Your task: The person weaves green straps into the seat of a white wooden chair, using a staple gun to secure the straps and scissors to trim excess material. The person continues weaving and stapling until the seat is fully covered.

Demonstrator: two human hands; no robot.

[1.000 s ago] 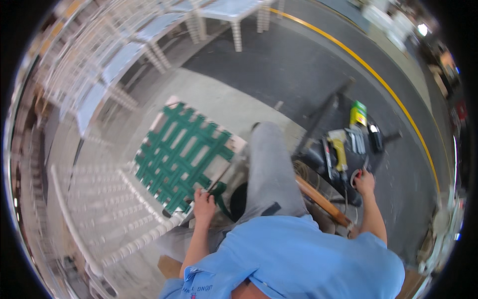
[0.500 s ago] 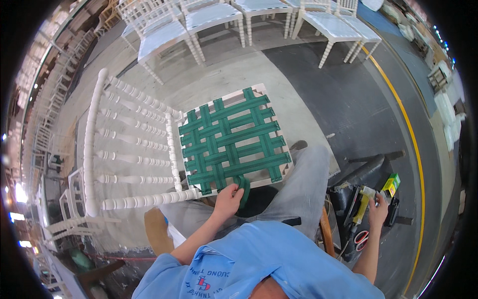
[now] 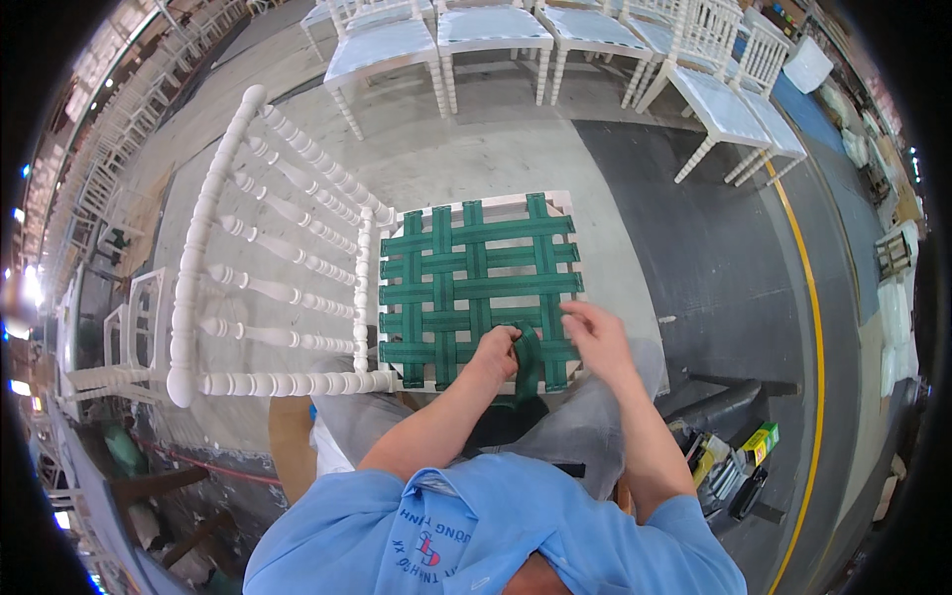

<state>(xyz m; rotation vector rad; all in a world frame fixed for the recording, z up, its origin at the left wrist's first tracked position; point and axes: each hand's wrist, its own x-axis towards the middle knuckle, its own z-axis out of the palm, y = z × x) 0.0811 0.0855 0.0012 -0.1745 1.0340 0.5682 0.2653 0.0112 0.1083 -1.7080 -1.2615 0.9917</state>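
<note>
A white wooden chair [image 3: 248, 297] lies tipped with its spindle back to my left and its seat frame facing me. Green straps [image 3: 466, 288] are woven in a grid across the seat frame. My left hand [image 3: 493, 354] is closed on a loose green strap end [image 3: 527, 362] at the near edge of the seat. My right hand [image 3: 595, 337] hovers just right of it over the weave, fingers curled and touching the straps. Whether it holds anything I cannot tell.
A row of white chairs with pale seats [image 3: 496, 30] stands at the back. More white chair frames [image 3: 109, 337] are stacked at left. A low tray of tools and a yellow-green box [image 3: 759, 441] sits at my right on dark floor with a yellow line [image 3: 815, 327].
My right hand has come from the tools at the right over to the seat beside my left hand. The view has swung so the seat sits in the centre.
</note>
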